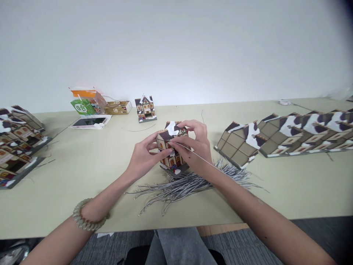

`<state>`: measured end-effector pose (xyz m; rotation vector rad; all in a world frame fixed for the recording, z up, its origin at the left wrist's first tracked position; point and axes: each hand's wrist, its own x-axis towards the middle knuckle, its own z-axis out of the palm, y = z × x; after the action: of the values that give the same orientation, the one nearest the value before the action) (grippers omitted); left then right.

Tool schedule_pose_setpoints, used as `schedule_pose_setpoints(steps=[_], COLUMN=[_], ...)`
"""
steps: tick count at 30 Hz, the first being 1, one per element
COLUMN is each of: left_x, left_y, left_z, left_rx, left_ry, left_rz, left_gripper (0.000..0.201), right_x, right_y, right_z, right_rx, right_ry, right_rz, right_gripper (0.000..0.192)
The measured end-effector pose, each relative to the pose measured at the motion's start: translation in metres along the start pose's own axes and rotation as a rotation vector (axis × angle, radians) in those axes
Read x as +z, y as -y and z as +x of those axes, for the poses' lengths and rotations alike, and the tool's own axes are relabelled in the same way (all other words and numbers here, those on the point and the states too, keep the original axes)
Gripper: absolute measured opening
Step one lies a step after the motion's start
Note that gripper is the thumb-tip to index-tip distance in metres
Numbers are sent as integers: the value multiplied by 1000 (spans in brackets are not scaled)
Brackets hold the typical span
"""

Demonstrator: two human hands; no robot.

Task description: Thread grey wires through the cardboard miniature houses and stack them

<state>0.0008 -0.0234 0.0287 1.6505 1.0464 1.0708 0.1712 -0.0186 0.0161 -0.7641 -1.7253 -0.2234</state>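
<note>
A small model house (171, 161) with a snowy dark roof stands tilted at the middle of the table, between my hands. My left hand (146, 154) grips its left side, thumb across the front wall. Around the house's right side, my right hand (196, 143) is closed, fingers on the roof edge; its thumb and forefinger pinch a thin grey cord (202, 158) against the front. The cord trails down over my right forearm. Under and in front of the house lies a bundle of grey cords (184, 187). My fingers hide part of the house front.
A row of matching houses (295, 134) stands at right, with one house (239, 143) nearest me. More houses (20, 143) stand at left. Behind are a single house (146, 109), a gold box (118, 107), a green drink carton (82, 107) and a phone (91, 122).
</note>
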Motion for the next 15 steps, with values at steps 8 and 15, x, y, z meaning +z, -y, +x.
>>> schedule_pose_setpoints(steps=[8,15], left_x=[-1,-1], left_y=[3,4], left_z=[3,1], left_rx=[21,49], left_ry=[-14,23], left_rz=[-10,24], left_gripper=[56,58], right_x=[-1,0], right_y=[1,0], right_z=[0,0], right_rx=[16,10], right_ry=[-16,-27], right_rz=[51,51], right_gripper=[3,5])
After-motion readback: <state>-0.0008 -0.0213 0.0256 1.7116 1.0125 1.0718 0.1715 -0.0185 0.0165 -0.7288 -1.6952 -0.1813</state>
